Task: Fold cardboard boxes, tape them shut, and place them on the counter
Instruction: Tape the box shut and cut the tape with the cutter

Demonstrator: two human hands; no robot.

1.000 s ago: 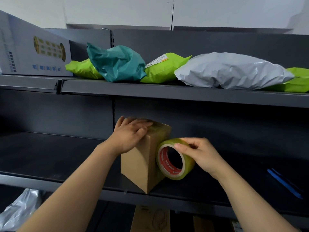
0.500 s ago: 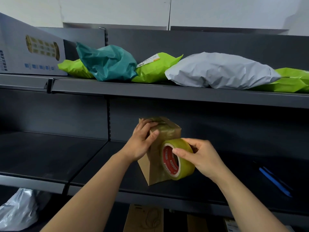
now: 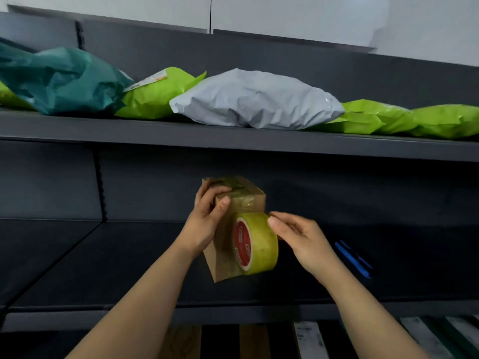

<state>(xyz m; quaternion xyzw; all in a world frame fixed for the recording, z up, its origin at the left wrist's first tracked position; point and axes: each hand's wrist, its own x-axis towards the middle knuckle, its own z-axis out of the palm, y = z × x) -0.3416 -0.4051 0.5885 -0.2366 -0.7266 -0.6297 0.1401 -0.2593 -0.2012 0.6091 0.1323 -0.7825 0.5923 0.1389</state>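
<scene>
1. Found in the middle of the scene, above the dark grey metal lower shelf (image 3: 103,268): a small brown cardboard box (image 3: 250,200), tilted, with glossy clear tape already over its top. Cannot tell whether its near lower corner touches the shelf.
2. Gripped at its upper left edge by the left hand (image 3: 207,224), with fingers curled over the far side and the thumb pressed on the near face, on the tape strip.
3. Pressed against the right near face of the box: a yellowish roll of clear packing tape with a red core (image 3: 259,242), pinched at its upper right rim between thumb and fingers of the right hand (image 3: 298,237).
4. Judged light, probably empty, as steadied easily by one hand. Stiff along edges and corners, softer in the middle of each face, so likely to dent under a hard squeeze.
5. Best to hold at edges and corners, not on the flat panels. Better to expect some slipping on the smooth taped parts.
6. Advisable to keep the roll tight against the cardboard, to avoid wrinkles.
7. Lying on the same shelf, right of the box and well apart from it: a flat blue object (image 3: 352,257), kind not clear.
8. Resting on the upper shelf, farther back: a crumpled teal plastic bag (image 3: 59,79), lime green plastic mailers (image 3: 160,99) and a grey plastic mailer (image 3: 256,102).
</scene>
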